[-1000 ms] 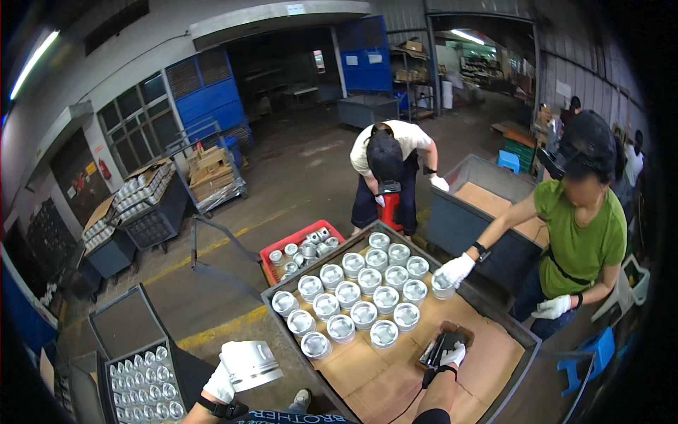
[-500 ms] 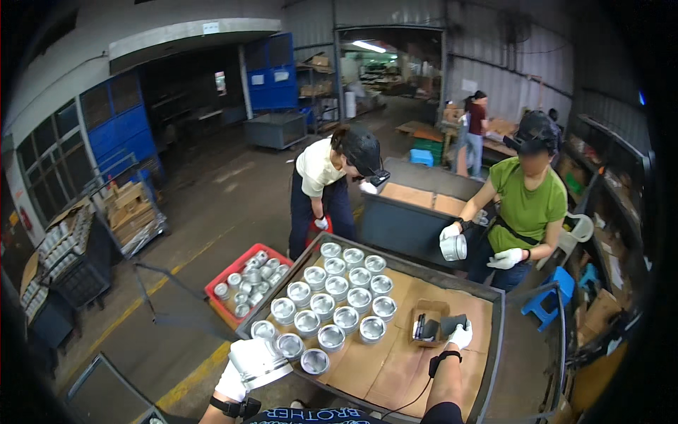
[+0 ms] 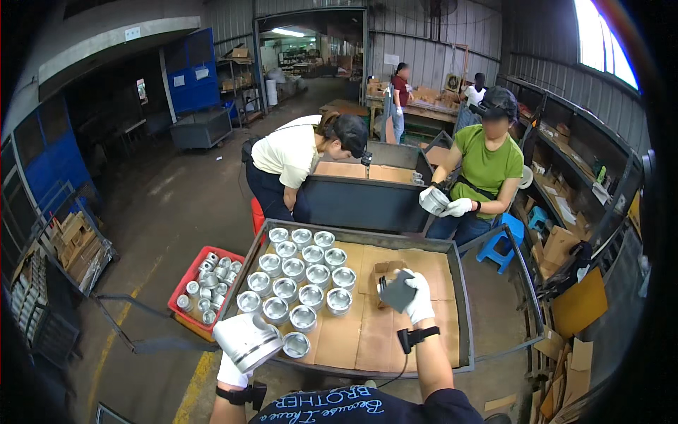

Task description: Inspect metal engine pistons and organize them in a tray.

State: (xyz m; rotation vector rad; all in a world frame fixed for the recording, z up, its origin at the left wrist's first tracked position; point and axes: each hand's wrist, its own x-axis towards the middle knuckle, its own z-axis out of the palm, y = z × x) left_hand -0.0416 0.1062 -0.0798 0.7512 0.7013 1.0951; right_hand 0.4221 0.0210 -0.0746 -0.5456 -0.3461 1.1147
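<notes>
- Left hand (image 3: 232, 367), in a white glove, holds a metal can (image 3: 248, 342) at the near left, just off the near left corner of the tray (image 3: 462, 311). The fingers are under the can and mostly hidden; the grip itself is not visible.
- The can is tilted, long axis running from near right up to far left. Which end is the open one cannot be told.
- Right hand (image 3: 417, 297), also gloved, is over the cardboard (image 3: 367, 332) lining the tray, right of centre. Its fingers are closed on a dark flat piece (image 3: 397, 291); what the piece is cannot be told.
- A black strap (image 3: 417, 335) sits on the right wrist, with a cable running down the forearm.
- Cans (image 3: 304, 275) stand upright in rows on the left half of the tray, open ends up, close together. One can (image 3: 296, 345) stands alone at the near edge, just right of the held can.
- The right half of the cardboard is bare apart from a small brown box (image 3: 385, 272) just beyond the right hand.
- A red crate (image 3: 185, 319) holding more cans sits on the floor, left of the tray.
- Beyond the tray stands a dark bin (image 3: 360, 205). One person in a cream shirt (image 3: 286, 152) bends over it at the far left.
- A second person in a green shirt (image 3: 487, 166) sits at the far right, gloved hands holding a can (image 3: 432, 199).
</notes>
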